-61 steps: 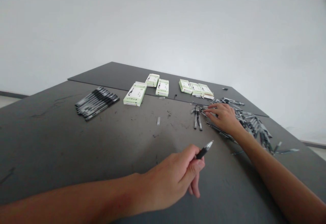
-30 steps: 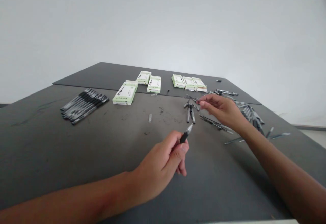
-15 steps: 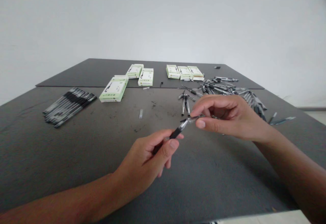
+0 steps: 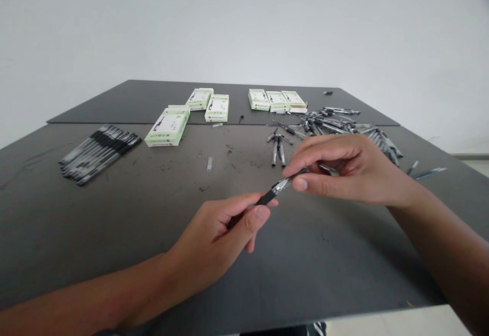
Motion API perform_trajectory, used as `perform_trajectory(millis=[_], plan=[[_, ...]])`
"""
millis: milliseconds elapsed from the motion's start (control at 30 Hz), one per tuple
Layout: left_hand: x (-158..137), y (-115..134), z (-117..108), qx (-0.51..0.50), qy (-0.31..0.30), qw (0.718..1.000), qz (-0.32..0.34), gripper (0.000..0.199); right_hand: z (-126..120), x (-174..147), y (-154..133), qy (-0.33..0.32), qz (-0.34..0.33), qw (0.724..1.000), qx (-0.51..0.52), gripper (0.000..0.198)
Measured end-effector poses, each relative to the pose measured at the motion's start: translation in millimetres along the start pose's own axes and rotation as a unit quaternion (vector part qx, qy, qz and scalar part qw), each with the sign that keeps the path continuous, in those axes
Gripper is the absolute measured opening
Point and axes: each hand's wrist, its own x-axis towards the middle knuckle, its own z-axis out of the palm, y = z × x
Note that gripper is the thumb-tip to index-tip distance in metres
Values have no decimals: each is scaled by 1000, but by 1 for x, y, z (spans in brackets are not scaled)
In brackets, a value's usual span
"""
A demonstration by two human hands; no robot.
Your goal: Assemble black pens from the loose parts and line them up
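Observation:
My left hand (image 4: 233, 234) is closed around the barrel of a gel pen (image 4: 267, 198), its black grip showing past the thumb. The pen slants up to the right. Over its front end sits a clear pen cap (image 4: 283, 185) with a black clip and end. My right hand (image 4: 340, 170) pinches this cap between thumb and fingers. Something small and shiny (image 4: 329, 169) shows under the right palm; I cannot make out what it is. Behind the right hand lies a loose heap of pen parts (image 4: 328, 124), partly hidden by that hand.
Capped pens (image 4: 100, 153) lie in a row on the left. Several green-and-white pen boxes (image 4: 168, 127) stand across the back. A clear cap piece (image 4: 209, 164) and two short pen parts (image 4: 281, 151) lie mid-table. A seam crosses the dark table (image 4: 153, 193).
The cap has slid further onto the pen's front end, now in line with it. Both hands stay close together. The view has tilted slightly, so the table things sit a little higher.

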Motion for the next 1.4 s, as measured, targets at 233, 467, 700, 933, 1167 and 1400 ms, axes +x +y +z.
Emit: perform_trajectory(millis=[233, 467, 700, 933, 1167, 1400], plan=[[1, 0, 1, -7, 5, 1000, -11, 43, -2, 0, -3, -7, 0, 997, -73, 20], [2, 2, 1, 25, -30, 999, -27, 39, -8, 0, -8, -93, -5, 993, -78, 23], [2, 4, 1, 34, -44, 998, -29, 38, -7, 0, -12, -114, -1, 991, -62, 21], [5, 7, -1, 44, -57, 997, -33, 37, -4, 0, -8, -111, 13, 992, -55, 19], [5, 5, 0, 52, -45, 997, -20, 39, 0, 2, -3, -112, 5, 993, -41, 20], [3, 3, 1, 50, -37, 998, -20, 40, 2, 2, -1, -116, 8, 992, -41, 18]])
